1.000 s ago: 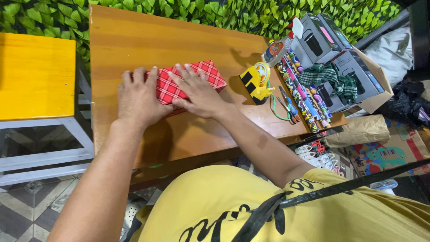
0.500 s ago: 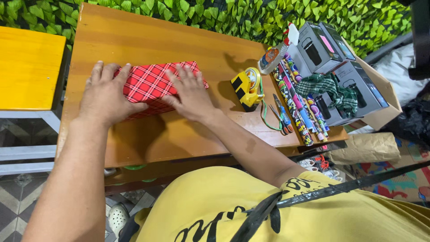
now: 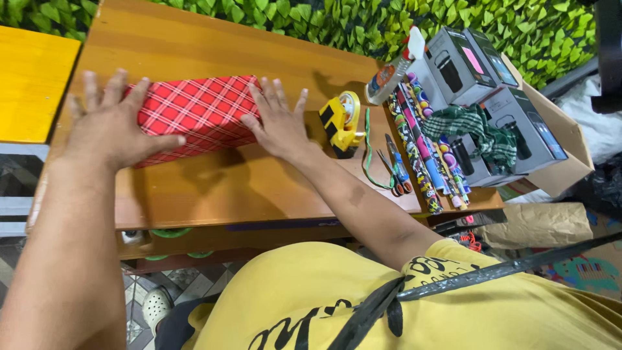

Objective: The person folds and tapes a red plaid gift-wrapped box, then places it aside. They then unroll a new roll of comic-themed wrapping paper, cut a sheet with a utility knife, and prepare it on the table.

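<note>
Right now I have both palms flat on the red plaid wrapped box (image 3: 194,113), lying mid-bench (image 3: 259,188): left hand (image 3: 110,129) over its left end, right hand (image 3: 278,126) against the right end, each grip wide, clasping nothing. I'd press evenly (the yellow tape dispenser (image 3: 340,123) sits just beside).

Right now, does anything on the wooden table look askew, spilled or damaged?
Nothing spilled or torn. The red plaid wrapped box lies slightly skewed to the wooden table edge, held between left hand and right hand. A plastic spray bottle lies tipped on its side beside the yellow tape dispenser.
</note>
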